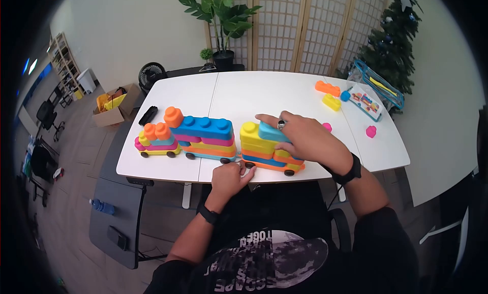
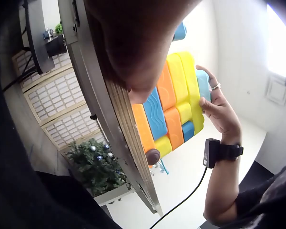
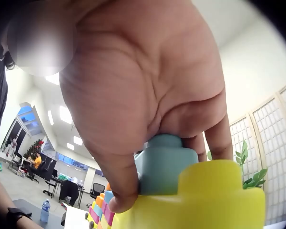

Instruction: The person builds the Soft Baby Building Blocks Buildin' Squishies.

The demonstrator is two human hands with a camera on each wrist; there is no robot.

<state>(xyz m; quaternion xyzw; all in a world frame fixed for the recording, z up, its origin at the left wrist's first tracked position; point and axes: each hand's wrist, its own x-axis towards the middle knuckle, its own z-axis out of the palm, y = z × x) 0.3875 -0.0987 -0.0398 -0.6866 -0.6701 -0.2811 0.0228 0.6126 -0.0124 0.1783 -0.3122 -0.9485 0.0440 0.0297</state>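
My right hand [image 1: 305, 136] reaches over the rightmost block wagon and grips a light blue block [image 3: 168, 167] on its top. The thumb is on the near side and the fingers reach to the far side. Beside that block stands a yellow block [image 3: 214, 195]. Layers of yellow, orange and blue blocks [image 2: 156, 114] sit below on an orange wheeled base [image 1: 272, 165]. My left hand [image 1: 230, 181] is low at the table's front edge, beside the wagon's left end; its fingertips are partly hidden. The middle wagon [image 1: 206, 134] adjoins on the left.
A smaller block wagon [image 1: 157, 141] stands farthest left, near a black object [image 1: 148, 116]. Loose orange [image 1: 328, 88], yellow [image 1: 332, 102] and pink [image 1: 371, 131] blocks lie on the right of the white table [image 1: 264, 98], by a clear blue-edged bag [image 1: 378, 85].
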